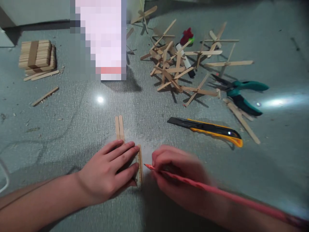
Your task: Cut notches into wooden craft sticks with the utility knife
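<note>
Our left hand (109, 170) lies flat, fingers stretched, pinning a stick (141, 167) and what looks like a clear ruler (138, 174); our right hand (177, 170) grips a red pencil (193, 184), its tip just beside that stick; we make out no mark there, so marking looks unfinished; just beyond the left fingers lie two paired sticks (117, 127); beyond the right hand, a utility knife (210, 129), then pliers (235, 92) and many crossed sticks (168, 76), seemingly done; far beyond the left, a banded bundle (33, 54) looks unused; we can read no writing.
</note>
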`<state>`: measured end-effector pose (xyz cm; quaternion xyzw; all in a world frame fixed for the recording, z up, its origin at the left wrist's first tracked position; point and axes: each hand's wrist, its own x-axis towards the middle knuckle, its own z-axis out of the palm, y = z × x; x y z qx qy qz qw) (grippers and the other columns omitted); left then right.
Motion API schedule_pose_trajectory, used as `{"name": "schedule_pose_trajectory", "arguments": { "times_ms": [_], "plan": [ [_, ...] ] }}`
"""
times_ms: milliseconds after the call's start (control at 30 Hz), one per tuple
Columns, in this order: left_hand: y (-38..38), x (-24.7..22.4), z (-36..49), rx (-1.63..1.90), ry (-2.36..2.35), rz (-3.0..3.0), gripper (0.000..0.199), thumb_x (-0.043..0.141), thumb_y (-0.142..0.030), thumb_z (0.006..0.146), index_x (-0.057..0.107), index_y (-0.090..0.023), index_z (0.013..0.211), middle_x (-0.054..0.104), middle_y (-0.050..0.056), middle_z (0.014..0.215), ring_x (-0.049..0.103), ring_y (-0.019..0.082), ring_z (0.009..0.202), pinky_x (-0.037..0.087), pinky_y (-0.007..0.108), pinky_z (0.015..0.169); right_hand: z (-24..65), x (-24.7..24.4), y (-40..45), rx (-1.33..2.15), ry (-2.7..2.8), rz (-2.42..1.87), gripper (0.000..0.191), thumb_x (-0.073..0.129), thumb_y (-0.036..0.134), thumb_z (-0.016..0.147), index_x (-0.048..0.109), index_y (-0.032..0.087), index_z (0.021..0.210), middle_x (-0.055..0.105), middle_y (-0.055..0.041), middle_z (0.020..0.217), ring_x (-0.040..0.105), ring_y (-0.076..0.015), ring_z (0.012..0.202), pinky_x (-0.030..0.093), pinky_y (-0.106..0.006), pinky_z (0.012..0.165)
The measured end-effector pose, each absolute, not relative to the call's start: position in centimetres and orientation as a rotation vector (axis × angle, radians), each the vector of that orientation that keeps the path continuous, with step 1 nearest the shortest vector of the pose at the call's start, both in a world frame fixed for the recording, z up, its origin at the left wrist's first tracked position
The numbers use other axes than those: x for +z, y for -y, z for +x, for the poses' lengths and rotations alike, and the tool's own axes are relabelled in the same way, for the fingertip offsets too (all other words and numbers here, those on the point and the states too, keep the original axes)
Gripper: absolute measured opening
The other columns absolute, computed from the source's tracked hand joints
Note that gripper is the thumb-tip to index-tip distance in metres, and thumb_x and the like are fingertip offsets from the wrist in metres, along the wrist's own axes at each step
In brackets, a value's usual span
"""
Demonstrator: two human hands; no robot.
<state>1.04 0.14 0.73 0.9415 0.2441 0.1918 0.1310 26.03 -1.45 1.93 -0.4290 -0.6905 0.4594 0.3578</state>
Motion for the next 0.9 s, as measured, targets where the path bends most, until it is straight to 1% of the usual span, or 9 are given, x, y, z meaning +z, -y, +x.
{"name": "schedule_pose_trajectory", "arguments": {
  "times_ms": [67, 133, 400, 600, 733, 900],
  "plan": [
    [-0.1, 0.8, 1.1, 0.559, -0.711, 2.733, 0.024, 0.064, -0.034, 0.101, 0.072, -0.015, 0.114, 0.068, 0.019, 0.14, 0.065, 0.032, 0.132, 0.05, 0.052, 0.115, 25.8, 1.7, 1.6, 1.145, 1.789, -1.094, 0.02, 0.061, 0.003, 0.084, 0.053, 0.022, 0.081, 0.063, 0.0036, 0.076, 0.058, -0.0075, 0.066, 0.047, -0.019, 0.062],
    [-0.1, 0.8, 1.1, 0.554, -0.709, 2.733, 0.024, 0.065, -0.034, 0.101, 0.072, -0.015, 0.114, 0.068, 0.019, 0.14, 0.066, 0.033, 0.132, 0.05, 0.052, 0.115, 25.7, 1.3, 1.6, 1.114, 1.802, -1.057, 0.021, 0.061, 0.004, 0.083, 0.051, 0.022, 0.082, 0.064, 0.0034, 0.078, 0.058, -0.0074, 0.065, 0.048, -0.019, 0.061],
    [-0.1, 0.8, 1.1, 0.526, -0.701, 2.751, 0.024, 0.064, -0.034, 0.101, 0.072, -0.015, 0.113, 0.068, 0.02, 0.14, 0.065, 0.032, 0.133, 0.052, 0.051, 0.114, 25.8, 0.3, 1.3, 0.996, 1.867, -1.021, 0.025, 0.06, 0.006, 0.085, 0.043, 0.022, 0.077, 0.062, 0.0036, 0.075, 0.052, -0.0065, 0.06, 0.039, -0.02, 0.055],
    [-0.1, 0.8, 1.1, 0.518, -0.696, 2.751, 0.027, 0.063, -0.037, 0.102, 0.073, -0.015, 0.113, 0.068, 0.021, 0.139, 0.067, 0.034, 0.131, 0.055, 0.054, 0.111, 25.7, 0.3, 1.4, 0.987, 1.864, -1.001, 0.023, 0.061, 0.007, 0.086, 0.046, 0.022, 0.078, 0.062, 0.0032, 0.075, 0.052, -0.007, 0.062, 0.042, -0.02, 0.057],
    [-0.2, 1.0, 1.2, 0.521, -0.705, 2.753, 0.026, 0.063, -0.037, 0.102, 0.074, -0.015, 0.111, 0.068, 0.02, 0.139, 0.068, 0.034, 0.128, 0.056, 0.053, 0.109, 25.7, 0.2, 1.4, 0.98, 1.882, -1.003, 0.022, 0.061, 0.007, 0.087, 0.046, 0.022, 0.078, 0.062, 0.0035, 0.075, 0.052, -0.0067, 0.062, 0.041, -0.019, 0.058],
    [-0.3, 0.9, 1.3, 0.513, -0.712, 2.737, 0.026, 0.061, -0.038, 0.103, 0.073, -0.016, 0.11, 0.068, 0.021, 0.14, 0.067, 0.034, 0.131, 0.053, 0.055, 0.112, 25.6, 0.4, 1.3, 0.973, 1.887, -1.023, 0.024, 0.06, 0.007, 0.088, 0.044, 0.022, 0.077, 0.062, 0.0039, 0.075, 0.053, -0.0065, 0.062, 0.041, -0.019, 0.058]
  ]
}}
